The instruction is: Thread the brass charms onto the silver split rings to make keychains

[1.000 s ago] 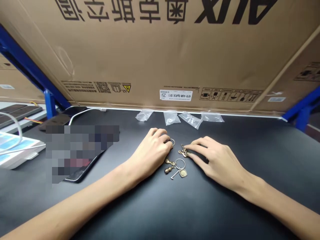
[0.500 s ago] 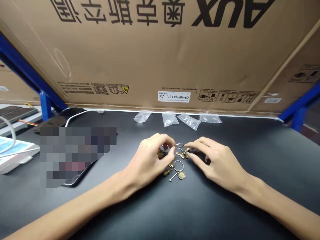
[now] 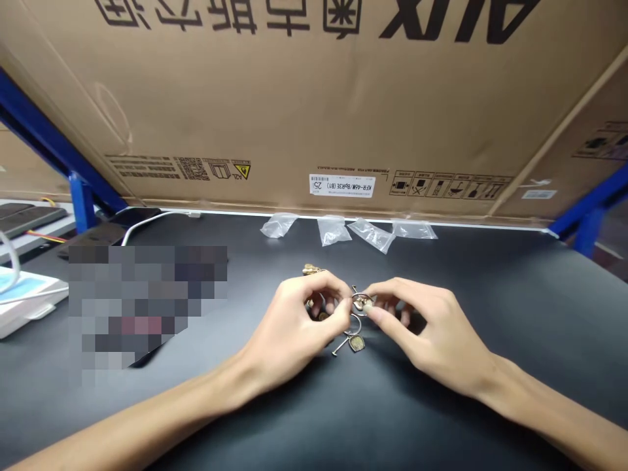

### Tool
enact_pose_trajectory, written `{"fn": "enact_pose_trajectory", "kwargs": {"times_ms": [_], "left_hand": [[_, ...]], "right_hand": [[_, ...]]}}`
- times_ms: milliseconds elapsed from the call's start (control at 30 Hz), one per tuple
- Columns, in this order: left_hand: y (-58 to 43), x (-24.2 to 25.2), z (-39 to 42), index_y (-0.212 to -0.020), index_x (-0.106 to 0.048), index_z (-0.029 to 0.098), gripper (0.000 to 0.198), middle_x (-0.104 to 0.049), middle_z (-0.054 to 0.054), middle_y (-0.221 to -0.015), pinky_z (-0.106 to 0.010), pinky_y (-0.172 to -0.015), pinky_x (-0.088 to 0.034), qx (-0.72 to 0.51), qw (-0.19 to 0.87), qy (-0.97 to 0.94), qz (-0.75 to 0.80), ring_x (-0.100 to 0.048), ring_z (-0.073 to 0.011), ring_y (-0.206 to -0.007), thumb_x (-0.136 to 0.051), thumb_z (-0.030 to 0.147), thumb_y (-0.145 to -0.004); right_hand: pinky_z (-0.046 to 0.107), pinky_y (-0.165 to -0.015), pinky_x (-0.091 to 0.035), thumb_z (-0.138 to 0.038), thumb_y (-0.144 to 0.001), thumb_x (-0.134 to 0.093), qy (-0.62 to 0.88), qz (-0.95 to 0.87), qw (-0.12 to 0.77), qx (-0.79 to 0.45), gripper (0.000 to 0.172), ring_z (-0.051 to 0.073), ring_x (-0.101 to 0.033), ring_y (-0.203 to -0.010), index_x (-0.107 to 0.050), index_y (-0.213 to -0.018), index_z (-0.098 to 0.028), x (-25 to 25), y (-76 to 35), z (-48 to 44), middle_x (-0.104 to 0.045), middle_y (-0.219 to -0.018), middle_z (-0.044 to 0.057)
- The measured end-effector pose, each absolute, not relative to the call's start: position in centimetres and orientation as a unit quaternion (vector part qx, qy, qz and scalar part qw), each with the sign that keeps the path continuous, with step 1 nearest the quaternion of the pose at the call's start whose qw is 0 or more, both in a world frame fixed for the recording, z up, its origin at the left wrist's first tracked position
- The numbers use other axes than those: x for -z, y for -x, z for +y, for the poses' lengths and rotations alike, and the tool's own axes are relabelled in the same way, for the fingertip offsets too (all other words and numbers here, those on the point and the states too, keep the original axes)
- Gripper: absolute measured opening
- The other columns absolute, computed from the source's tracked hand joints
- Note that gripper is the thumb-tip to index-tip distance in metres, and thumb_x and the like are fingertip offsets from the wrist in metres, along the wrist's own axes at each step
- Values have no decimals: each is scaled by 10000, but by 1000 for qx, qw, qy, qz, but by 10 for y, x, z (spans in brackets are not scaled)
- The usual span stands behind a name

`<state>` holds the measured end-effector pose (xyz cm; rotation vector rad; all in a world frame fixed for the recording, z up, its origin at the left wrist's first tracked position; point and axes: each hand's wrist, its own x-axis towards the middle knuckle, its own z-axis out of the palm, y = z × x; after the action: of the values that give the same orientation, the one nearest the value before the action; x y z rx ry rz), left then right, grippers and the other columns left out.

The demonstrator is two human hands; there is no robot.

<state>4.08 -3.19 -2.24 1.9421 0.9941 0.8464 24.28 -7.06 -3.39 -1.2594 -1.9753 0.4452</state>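
Thumb and index finger of my left hand (image 3: 294, 320) pinch one side of a keychain's metal ring (image 3: 362, 296). My right hand (image 3: 436, 330) is closed at the other side, its thumb and index finger on the ring and its small charms, which the fingertips partly cover. Just below lies a second keychain (image 3: 352, 325) on the table, carrying a pickaxe-like charm (image 3: 341, 345) and a shield-shaped charm (image 3: 356, 343); my left hand hides part of it. Beyond my left knuckles sits a brass-coloured charm (image 3: 312, 269). More metal pieces show dimly beneath that hand's curled fingers.
Several clear plastic bags (image 3: 333, 230) lie along the back of the black table (image 3: 255, 255). Behind them stands a large cardboard box (image 3: 275, 111). At left are a blurred-out flat object (image 3: 147, 301), a white cable (image 3: 152, 222), a white box (image 3: 29, 301) and a blue post (image 3: 81, 203).
Both hands have come closer together, and the keychain ring now stands raised between their fingertips. A brass charm behind my left hand has come into view. The view has shifted slightly.
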Motion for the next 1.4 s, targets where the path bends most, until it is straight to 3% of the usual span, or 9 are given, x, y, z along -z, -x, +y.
{"fn": "enact_pose_trajectory", "kwargs": {"times_ms": [267, 400, 533, 667, 733, 833, 1067, 1200, 1400], "left_hand": [[-41, 24, -38, -801, -611, 184, 89, -621, 39, -685, -194, -575, -444, -323, 369, -795, 355, -529, -84, -599, -564, 155, -870], [-38, 32, -34, -808, -615, 170, 79, -651, 10, -726, -218, -642, -472, -372, 186, -863, 286, -566, -97, -642, -592, 100, -839], [-33, 38, -27, -852, -649, 176, 79, -682, -14, -801, -254, -638, -456, -370, -55, -903, 214, -559, -117, -643, -605, 110, -848], [-30, 36, -28, -914, -657, 158, 105, -677, -31, -791, -264, -584, -423, -332, -133, -920, 158, -526, -126, -614, -566, 112, -886], [-31, 35, -31, -1006, -651, 167, 141, -676, -26, -835, -251, -602, -451, -363, -65, -907, 205, -554, -117, -637, -575, 136, -892], [-35, 33, -34, -1085, -636, 187, 190, -676, -9, -861, -214, -580, -465, -368, 127, -865, 318, -567, -91, -613, -561, 189, -911], [-39, 22, -36, -890, -708, 190, 231, -627, 15, -689, -205, -524, -434, -278, 489, -730, 387, -518, -91, -548, -547, 350, -928], [-41, 19, -37, -848, -720, 162, 224, -614, 6, -649, -218, -545, -444, -264, 565, -693, 362, -517, -93, -541, -579, 326, -905], [-42, 21, -37, -773, -690, 152, 223, -631, -11, -703, -234, -550, -466, -255, 587, -684, 351, -547, -91, -519, -605, 326, -883]], "right_hand": [[238, -558, -472, -287, -923, -592, 506, -750, 380, -190, 145, 122, -582, -596, -702, -856, -220, 32, -241, -71, -681, -749, -3], [230, -571, -495, -342, -927, -588, 521, -715, 399, -243, 170, 142, -637, -682, -711, -942, -225, 30, -241, -71, -724, -845, 8], [235, -547, -477, -413, -964, -510, 512, -702, 372, -328, 311, 145, -610, -641, -723, -909, -193, 25, -240, -73, -707, -763, 19], [229, -538, -459, -435, -938, -556, 541, -685, 350, -340, 289, 134, -570, -608, -737, -959, -210, 24, -238, -74, -686, -721, 1], [224, -532, -460, -421, -944, -549, 543, -677, 358, -343, 283, 133, -572, -615, -737, -1007, -219, 24, -237, -74, -684, -729, 0], [219, -540, -468, -406, -948, -546, 539, -672, 364, -354, 278, 136, -596, -648, -741, -1030, -227, 25, -238, -73, -701, -768, 8], [228, -551, -454, -378, -936, -563, 540, -682, 357, -340, 255, 141, -606, -648, -756, -903, -215, 27, -239, -70, -713, -742, 1], [240, -598, -447, -351, -940, -558, 531, -702, 344, -327, 255, 137, -593, -653, -744, -825, -220, 28, -241, -69, -710, -741, -13], [258, -634, -453, -323, -951, -535, 514, -723, 334, -319, 280, 144, -612, -667, -734, -787, -212, 28, -241, -71, -721, -776, -2]]}}
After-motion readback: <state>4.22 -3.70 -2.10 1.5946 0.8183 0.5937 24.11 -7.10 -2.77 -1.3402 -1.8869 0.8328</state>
